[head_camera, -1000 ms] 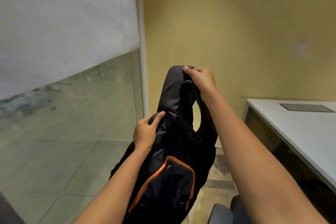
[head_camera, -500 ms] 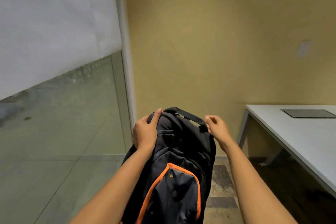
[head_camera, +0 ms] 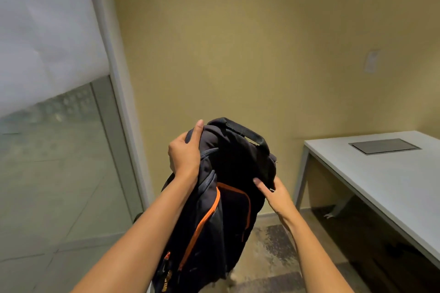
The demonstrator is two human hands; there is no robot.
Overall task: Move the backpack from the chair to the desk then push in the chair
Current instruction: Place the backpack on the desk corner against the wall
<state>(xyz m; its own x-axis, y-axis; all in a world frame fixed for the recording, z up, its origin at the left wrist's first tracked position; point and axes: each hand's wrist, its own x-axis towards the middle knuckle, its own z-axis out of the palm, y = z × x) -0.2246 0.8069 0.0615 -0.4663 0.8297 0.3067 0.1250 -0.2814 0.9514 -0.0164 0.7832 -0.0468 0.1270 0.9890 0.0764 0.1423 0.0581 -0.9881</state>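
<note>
Gripping the backpack (head_camera: 221, 197) in mid-air: left hand (head_camera: 184, 153) clasping its top; right hand (head_camera: 273, 194) pinching its side; desk (head_camera: 392, 173) near.

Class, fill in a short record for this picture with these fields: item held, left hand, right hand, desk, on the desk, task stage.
item held: black backpack with orange trim, upright, in the air
left hand: grips its upper left side
right hand: on its right side, thumb on the front
desk: white, to the right, apart from the backpack
on the desk: grey panel set in the top
task stage: backpack not yet on the desk
</note>
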